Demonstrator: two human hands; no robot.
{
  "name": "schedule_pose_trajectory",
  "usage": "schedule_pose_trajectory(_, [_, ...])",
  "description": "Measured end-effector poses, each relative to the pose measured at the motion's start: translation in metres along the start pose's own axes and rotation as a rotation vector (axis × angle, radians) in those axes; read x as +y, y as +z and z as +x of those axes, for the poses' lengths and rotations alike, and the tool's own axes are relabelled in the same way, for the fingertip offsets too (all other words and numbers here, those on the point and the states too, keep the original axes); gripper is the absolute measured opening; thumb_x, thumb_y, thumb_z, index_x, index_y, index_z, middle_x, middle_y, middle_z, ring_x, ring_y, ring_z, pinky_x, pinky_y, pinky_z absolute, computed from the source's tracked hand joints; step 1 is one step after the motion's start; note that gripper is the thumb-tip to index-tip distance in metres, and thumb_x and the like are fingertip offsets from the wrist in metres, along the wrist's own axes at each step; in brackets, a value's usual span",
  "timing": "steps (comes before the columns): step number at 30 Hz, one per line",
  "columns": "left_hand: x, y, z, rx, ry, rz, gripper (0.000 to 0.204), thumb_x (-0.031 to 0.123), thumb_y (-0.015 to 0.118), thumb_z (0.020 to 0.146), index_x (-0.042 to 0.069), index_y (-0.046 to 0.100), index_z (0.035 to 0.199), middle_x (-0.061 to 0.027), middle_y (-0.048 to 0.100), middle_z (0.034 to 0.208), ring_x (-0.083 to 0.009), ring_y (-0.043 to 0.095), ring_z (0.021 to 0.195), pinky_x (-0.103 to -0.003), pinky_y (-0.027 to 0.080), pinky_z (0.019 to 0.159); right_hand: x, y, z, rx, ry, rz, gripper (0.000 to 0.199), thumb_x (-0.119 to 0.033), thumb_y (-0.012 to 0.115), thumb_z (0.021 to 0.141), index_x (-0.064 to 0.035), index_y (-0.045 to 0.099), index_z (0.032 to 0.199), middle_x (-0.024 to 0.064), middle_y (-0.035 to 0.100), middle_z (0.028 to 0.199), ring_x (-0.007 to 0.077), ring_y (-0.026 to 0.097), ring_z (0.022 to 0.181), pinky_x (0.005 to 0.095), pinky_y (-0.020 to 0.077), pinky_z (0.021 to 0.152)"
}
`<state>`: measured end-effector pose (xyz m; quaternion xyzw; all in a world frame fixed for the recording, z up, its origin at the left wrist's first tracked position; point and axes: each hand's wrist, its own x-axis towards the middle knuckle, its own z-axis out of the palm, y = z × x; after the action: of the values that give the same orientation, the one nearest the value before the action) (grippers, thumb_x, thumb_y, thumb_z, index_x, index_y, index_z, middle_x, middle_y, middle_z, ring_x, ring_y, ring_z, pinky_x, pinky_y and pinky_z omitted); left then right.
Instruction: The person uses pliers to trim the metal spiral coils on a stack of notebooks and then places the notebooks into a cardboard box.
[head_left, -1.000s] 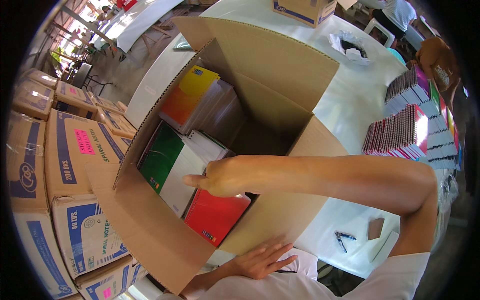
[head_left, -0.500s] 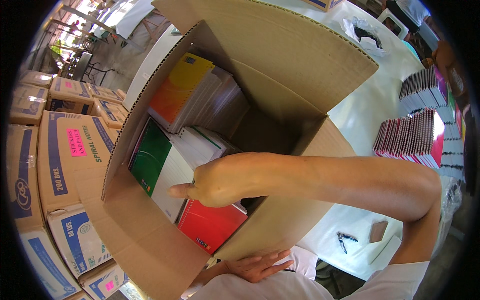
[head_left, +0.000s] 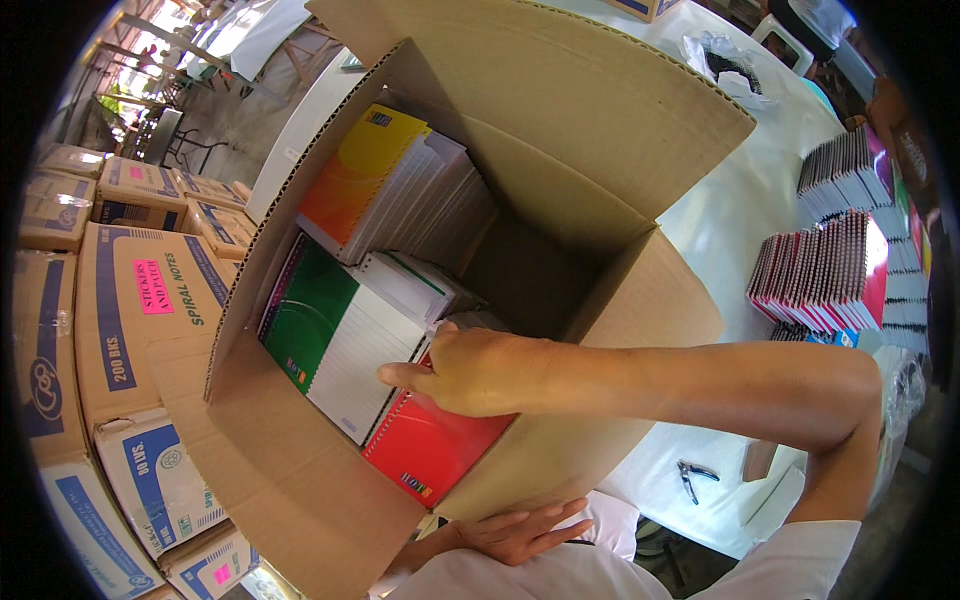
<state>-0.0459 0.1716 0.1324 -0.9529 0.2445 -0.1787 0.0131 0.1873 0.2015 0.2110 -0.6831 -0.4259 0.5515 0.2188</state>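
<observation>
Left hand (head_left: 520,532) was flat and open against the near outer wall of the cardboard box (head_left: 300,480). Right hand (head_left: 470,370) reached inside, fingers curled over the red spiral notebook (head_left: 430,450); couldn't tell how firm that grip was. Green notebook (head_left: 310,320) sat just beyond, orange one (head_left: 360,170) farther back. More notebook stacks (head_left: 825,265) stood on the white worktop (head_left: 740,210).
</observation>
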Motion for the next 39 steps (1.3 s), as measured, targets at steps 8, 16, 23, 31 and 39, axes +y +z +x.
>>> schedule_pose_trajectory(8, [0.001,0.001,0.003,0.019,-0.021,-0.012,0.037,0.036,0.043,0.097,0.036,0.057,0.131,0.0126,0.063,0.126,0.0006,0.058,0.097,-0.043,0.004,0.12,-0.032,-0.022,-0.019,-0.134,-0.047,-0.003,0.061,-0.045,0.038,0.101,0.0117,0.06,0.097,0.0269,0.064,0.08,0.0389,0.065,0.075,0.0479,0.0507,0.071])
schedule_pose_trajectory(16, [0.003,-0.002,0.001,-0.034,-0.042,-0.049,0.038,0.039,0.042,0.097,0.036,0.057,0.131,0.012,0.061,0.129,-0.0005,0.057,0.104,-0.04,0.004,0.12,-0.047,-0.022,-0.012,-0.197,0.073,-0.031,0.057,-0.04,0.04,0.102,0.0104,0.063,0.088,0.0272,0.063,0.077,0.0392,0.066,0.075,0.0483,0.0506,0.067])
schedule_pose_trajectory(23, [0.007,0.002,-0.001,-0.021,-0.052,-0.004,0.041,0.044,0.041,0.097,0.035,0.053,0.135,0.0099,0.055,0.137,-0.0182,0.033,0.14,-0.042,0.003,0.12,-0.023,-0.019,-0.009,-0.147,-0.175,-0.023,0.059,-0.042,0.043,0.1,0.0115,0.064,0.093,0.0286,0.064,0.083,0.0394,0.066,0.08,0.0479,0.051,0.07])
schedule_pose_trajectory(31, [0.005,0.001,0.0,-0.025,-0.026,0.03,0.041,0.04,0.038,0.098,0.035,0.052,0.136,0.0097,0.054,0.137,-0.0222,0.031,0.142,-0.043,0.003,0.12,-0.009,-0.023,0.0,-0.104,-0.087,-0.054,0.09,-0.074,0.047,0.084,0.0134,0.063,0.1,0.0293,0.064,0.098,0.0415,0.065,0.089,0.0457,0.0503,0.08])
schedule_pose_trajectory(39, [0.008,0.004,-0.002,-0.001,-0.039,0.03,0.043,0.041,0.034,0.099,0.035,0.052,0.137,0.0104,0.055,0.137,-0.0234,0.031,0.142,-0.043,0.004,0.12,-0.016,-0.021,0.002,-0.17,-0.023,-0.028,0.099,-0.073,0.049,0.084,0.0218,0.051,0.112,0.0302,0.063,0.094,0.0359,0.065,0.088,0.044,0.0508,0.079])
